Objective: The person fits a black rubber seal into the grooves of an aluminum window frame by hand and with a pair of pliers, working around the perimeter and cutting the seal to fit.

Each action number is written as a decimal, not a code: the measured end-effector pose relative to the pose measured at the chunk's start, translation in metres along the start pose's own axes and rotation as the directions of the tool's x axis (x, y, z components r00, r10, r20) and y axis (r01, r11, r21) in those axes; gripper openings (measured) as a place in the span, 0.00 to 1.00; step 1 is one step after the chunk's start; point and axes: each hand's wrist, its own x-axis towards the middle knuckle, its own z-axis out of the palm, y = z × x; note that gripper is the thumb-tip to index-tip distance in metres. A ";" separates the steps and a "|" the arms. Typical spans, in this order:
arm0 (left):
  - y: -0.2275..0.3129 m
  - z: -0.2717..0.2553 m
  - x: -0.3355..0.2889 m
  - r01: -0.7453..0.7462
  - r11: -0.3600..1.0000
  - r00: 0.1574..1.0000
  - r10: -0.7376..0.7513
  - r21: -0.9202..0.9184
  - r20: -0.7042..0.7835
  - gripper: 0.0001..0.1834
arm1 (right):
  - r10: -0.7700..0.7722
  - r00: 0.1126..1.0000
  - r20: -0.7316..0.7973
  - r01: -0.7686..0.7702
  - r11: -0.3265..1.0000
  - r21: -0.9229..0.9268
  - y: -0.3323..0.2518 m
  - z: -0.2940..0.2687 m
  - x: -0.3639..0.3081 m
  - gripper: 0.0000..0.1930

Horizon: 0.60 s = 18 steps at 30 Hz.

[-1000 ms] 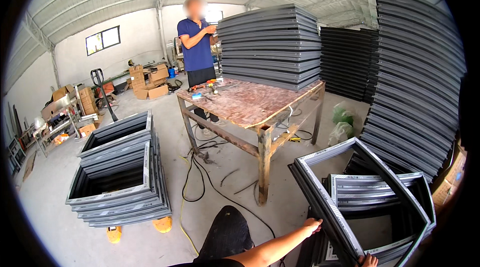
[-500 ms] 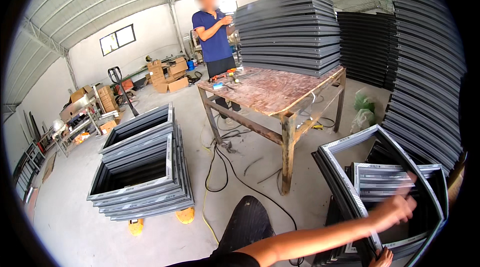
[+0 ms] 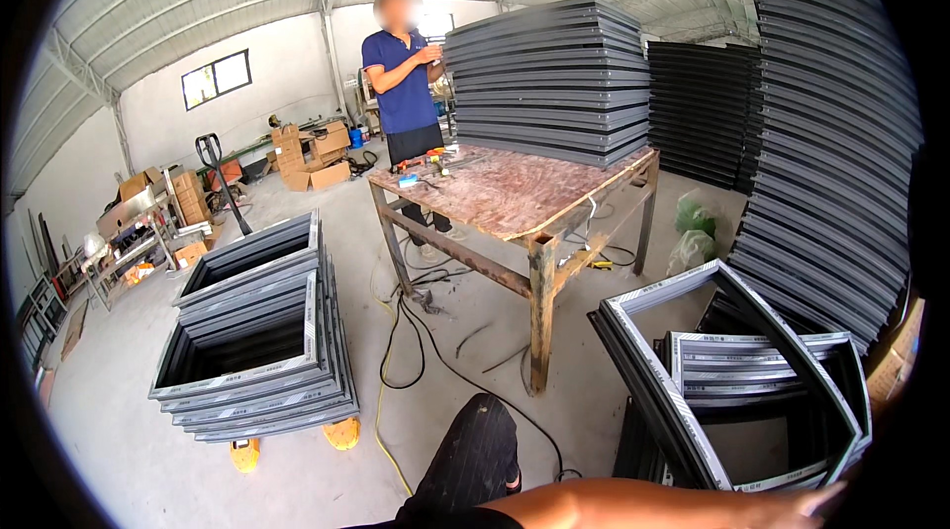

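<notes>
My left forearm reaches across the lower edge to the right. At its end my left hand (image 3: 792,509) is smeared by motion beside the bottom corner of a tilted rectangular frame (image 3: 673,405). Whether the fingers touch it, I cannot tell. The frame is dark grey and black with light printed film on its faces, and it leans over other frames. Through its opening a stack of similar frames (image 3: 727,341) shows. My right hand is out of view.
Frames (image 3: 312,331) stand stacked on a yellow-footed pallet truck (image 3: 341,433) at left. A wooden-topped table (image 3: 495,192) carries tools and a tall frame stack (image 3: 549,84); a person (image 3: 401,84) stands behind it. Another tall stack (image 3: 831,153) rises at right. Cables (image 3: 426,331) cross the floor.
My left hand has moved down from the tilted frame's opening to its bottom corner. My right hand, earlier at the frame's lower edge, has left the view. The view has shifted slightly right.
</notes>
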 end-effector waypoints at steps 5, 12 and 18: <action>-0.146 -0.054 -0.055 0.008 0.816 0.944 0.185 0.578 -0.274 0.21 | -0.066 0.997 0.026 0.065 0.998 0.010 -0.028 0.001 0.005 0.17; -0.019 0.006 -0.053 -0.123 0.971 0.991 0.131 0.206 -0.027 0.17 | -0.023 0.999 0.047 0.024 1.000 -0.012 -0.016 -0.009 0.000 0.20; -0.004 0.005 -0.061 -0.180 0.970 0.983 0.185 0.165 -0.010 0.17 | -0.060 0.995 0.075 0.061 0.998 -0.013 -0.004 0.001 0.000 0.24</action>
